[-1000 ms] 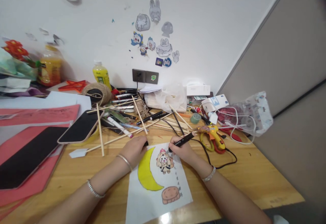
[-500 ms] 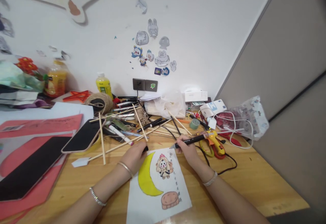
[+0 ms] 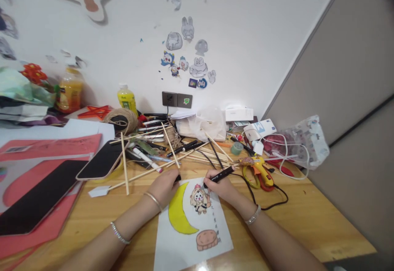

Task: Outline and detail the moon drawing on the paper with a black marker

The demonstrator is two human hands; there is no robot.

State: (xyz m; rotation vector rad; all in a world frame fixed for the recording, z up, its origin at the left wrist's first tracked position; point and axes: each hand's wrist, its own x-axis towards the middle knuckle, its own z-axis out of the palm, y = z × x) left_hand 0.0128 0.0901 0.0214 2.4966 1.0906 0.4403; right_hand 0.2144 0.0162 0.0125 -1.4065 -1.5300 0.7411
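Note:
A white sheet of paper (image 3: 184, 246) lies on the wooden table (image 3: 308, 221), with a yellow crescent moon (image 3: 177, 215), a small cartoon figure (image 3: 199, 199) and a brown round cake (image 3: 207, 240) drawn on it. My right hand (image 3: 220, 189) is closed on a black marker pen (image 3: 220, 175), its tip touching the paper just above the figure. My left hand (image 3: 164, 189) presses the sheet's upper left corner, fingers curled round a small black thing, perhaps the pen's cap.
Behind the paper lie several wooden sticks (image 3: 124, 162), pens (image 3: 181, 148), a twine ball (image 3: 121, 119), a phone (image 3: 100, 161), a yellow glue gun (image 3: 261, 168) with its black cord, scissors, plastic bags and bottles (image 3: 127, 97). Red and black paper sheets (image 3: 40, 189) cover the left.
My right hand lifted the pen off the sheet half a second ago and has brought its tip back down above the figure. The left hand stayed put.

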